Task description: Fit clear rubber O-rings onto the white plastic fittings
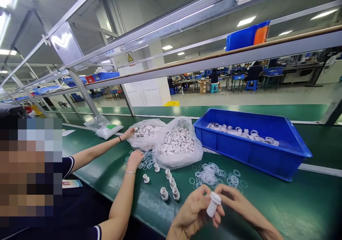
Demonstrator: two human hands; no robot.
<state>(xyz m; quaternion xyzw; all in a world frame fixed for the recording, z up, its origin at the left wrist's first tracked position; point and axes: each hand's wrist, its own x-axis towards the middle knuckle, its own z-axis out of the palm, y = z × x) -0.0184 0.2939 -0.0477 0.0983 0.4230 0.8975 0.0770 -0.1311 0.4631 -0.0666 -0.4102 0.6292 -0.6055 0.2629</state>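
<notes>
Low in the front, my left hand (192, 208) grips a white threaded plastic pipe fitting (212, 207), which is tilted with its flanged end up. My right hand (233, 198) is closed at the flange, thumb and index finger against its edge. Whether a ring sits between those fingers is too small to tell. Just beyond my hands lies a loose pile of thin clear rings (210, 174). Several white fittings (172, 183) stand upright on the green table to the left of my hands.
A blue bin (248, 151) holding white ring-shaped parts stands at the back right. Two plastic bags of white fittings (177, 142) lie open mid-table. On the left, a co-worker's hands (136, 158) reach to one bag and to more rings. A shelf rail (187, 63) crosses above.
</notes>
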